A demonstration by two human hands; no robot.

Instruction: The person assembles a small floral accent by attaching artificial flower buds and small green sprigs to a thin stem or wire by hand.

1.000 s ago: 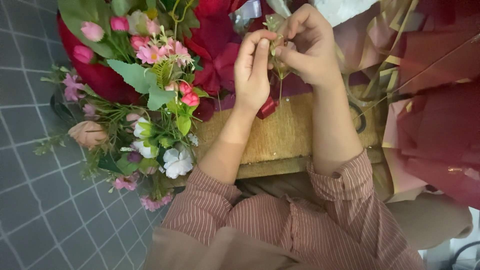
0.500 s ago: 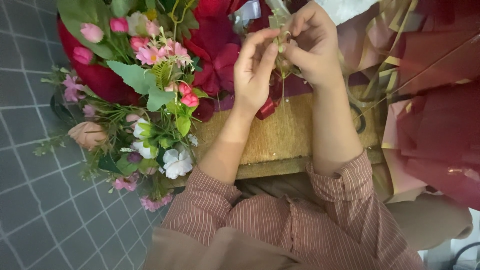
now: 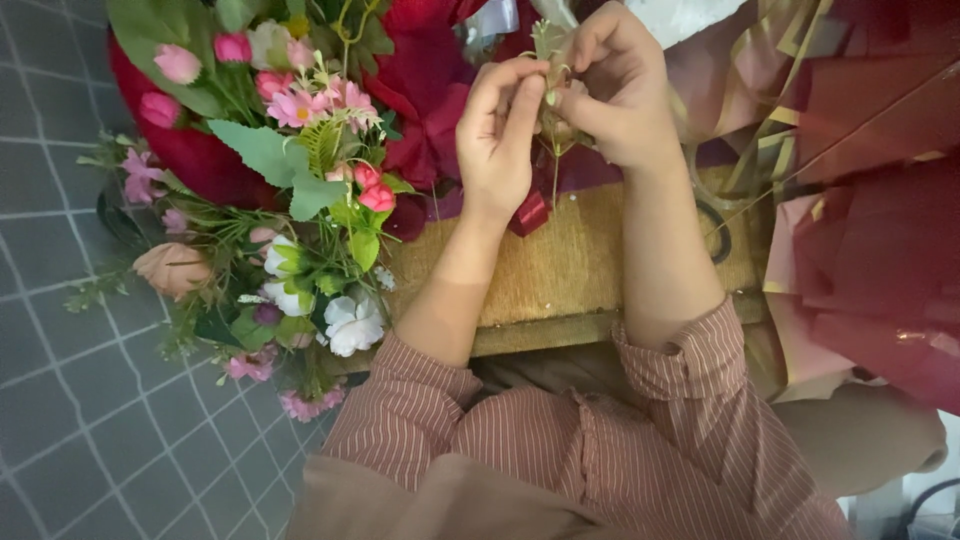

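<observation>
- Nearest, at the bottom of the view, two sleeves of a striped reddish-brown shirt (image 3: 560, 440) are pushed up to the elbows, and the bare forearms reach away over a woven, straw-coloured surface (image 3: 560, 270).
- Left of the forearms, a mass of artificial flowers (image 3: 300, 230) spreads over the grey tiled floor (image 3: 80, 420): white blooms near the surface's edge, a peach rose further left, pink daisies and pink buds beyond, with broad green leaves among them.
- Right of the forearms, sheets of dark red wrapping paper (image 3: 860, 230) with gold edges lie stacked and overlapping, reaching the right border.
- Further out, the left hand (image 3: 500, 140) is curled, its fingertips pinched against the small green sprig (image 3: 553, 100); thumb and fingers are closed on it from the left.
- Just beside it, touching at the fingertips, the right hand (image 3: 615, 90) is also folded in, gripping the same sprig from the right; its thin stem hangs down between the two wrists.
- The sprig is held above the far part of the surface, clear of it, with a small pale leaf showing above the fingers.
- Under the hands, a dark red ribbon piece (image 3: 530, 213) lies on the surface.
- Farthest, deep red fabric or paper (image 3: 420, 70) fills the top centre behind the flowers.
</observation>
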